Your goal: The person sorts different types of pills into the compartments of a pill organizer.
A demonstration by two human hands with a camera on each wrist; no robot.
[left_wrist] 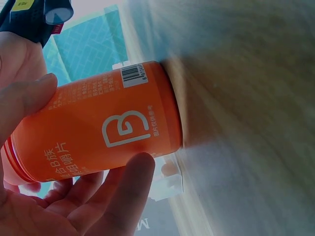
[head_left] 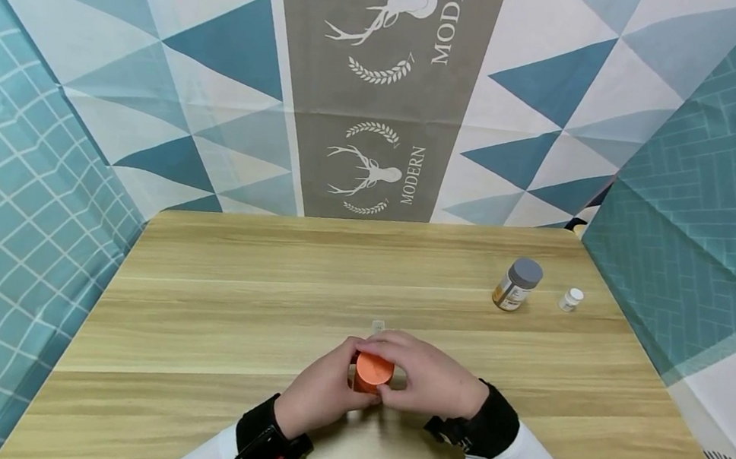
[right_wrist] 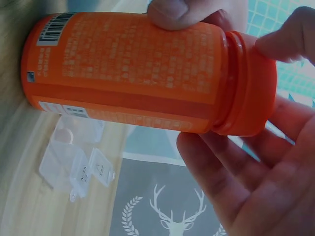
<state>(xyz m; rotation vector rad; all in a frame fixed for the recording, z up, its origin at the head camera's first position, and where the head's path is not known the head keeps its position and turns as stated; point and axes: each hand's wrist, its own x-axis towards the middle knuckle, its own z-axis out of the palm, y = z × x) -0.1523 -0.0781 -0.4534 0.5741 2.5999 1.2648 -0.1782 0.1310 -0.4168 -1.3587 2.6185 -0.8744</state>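
Note:
An orange bottle (head_left: 373, 372) with white print and a big "B" (left_wrist: 98, 132) stands upright on the wooden table (head_left: 229, 297), near its front middle. My left hand (head_left: 324, 389) grips the bottle's body, thumb on one side and fingers (left_wrist: 130, 184) on the other. My right hand (head_left: 428, 379) curls over the top, with thumb and fingers (right_wrist: 231, 182) round the orange cap (right_wrist: 248, 83). The cap sits on the bottle. A small clear pill box (right_wrist: 74, 160) with open lids lies on the table just behind the bottle.
A jar with a grey lid (head_left: 517, 284) and a tiny white-capped bottle (head_left: 570, 299) stand at the table's back right. Patterned cloth walls (head_left: 376, 108) close in the table behind and on both sides.

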